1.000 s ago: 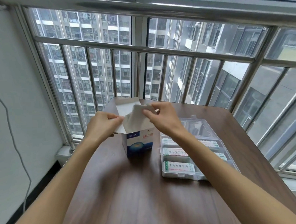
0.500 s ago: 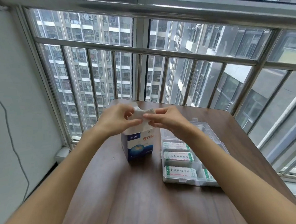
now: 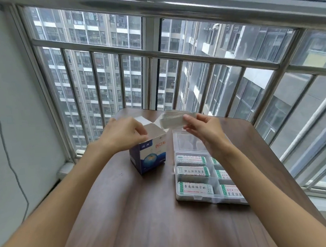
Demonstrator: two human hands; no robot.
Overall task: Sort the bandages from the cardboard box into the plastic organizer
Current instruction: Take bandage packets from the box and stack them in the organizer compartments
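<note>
A blue and white cardboard box (image 3: 151,156) stands open on the brown table, its white flaps up. My left hand (image 3: 123,134) grips the box's near top edge. My right hand (image 3: 201,127) pinches a stack of white bandages (image 3: 172,119), held in the air just right of the box top and above the back of the organizer. The clear plastic organizer (image 3: 184,197) lies to the right of the box with its lid laid back. Several compartments hold white and green bandage packs (image 3: 197,188).
The brown table (image 3: 145,220) ends at a metal window railing (image 3: 173,56) just behind the box. A white wall with a hanging cable (image 3: 11,161) runs along the left. The table's right edge lies close to the organizer.
My right hand has drawn the stack of bandages up out of the box and moved it to the right. My left hand has dropped to the box's top edge.
</note>
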